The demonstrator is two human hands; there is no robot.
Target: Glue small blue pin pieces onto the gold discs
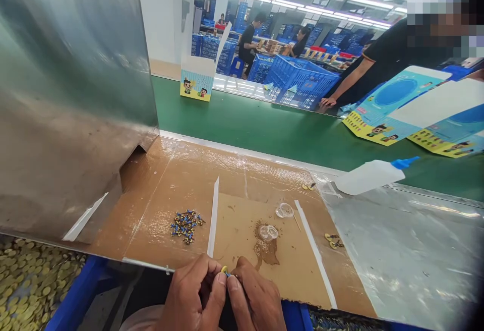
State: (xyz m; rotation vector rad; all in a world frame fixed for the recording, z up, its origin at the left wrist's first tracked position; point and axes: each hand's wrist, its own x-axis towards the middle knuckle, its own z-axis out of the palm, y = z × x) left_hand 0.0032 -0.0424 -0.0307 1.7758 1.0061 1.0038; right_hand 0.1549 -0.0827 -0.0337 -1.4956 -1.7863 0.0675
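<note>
My left hand [192,290] and my right hand [259,293] meet at the front edge of the work surface, fingertips pinched together. Between them is a small yellow-and-blue piece [225,271], mostly covered by the fingers. A pile of similar small blue, yellow and dark pieces [186,226] lies beyond my left hand. Past my right hand, a small clear cup [268,232] sits on a wet brown stain on the cardboard [234,220]. Behind it are another clear cup or lid [284,211] and a thin wooden stick [297,221].
Yellow discs [26,280] fill a blue bin at lower left, beside a metal panel [71,94]. A white squeeze bottle [368,177] lies at right. Printed boxes [197,81] stand on the green belt [257,124]. A person's hand [327,102] rests across the belt.
</note>
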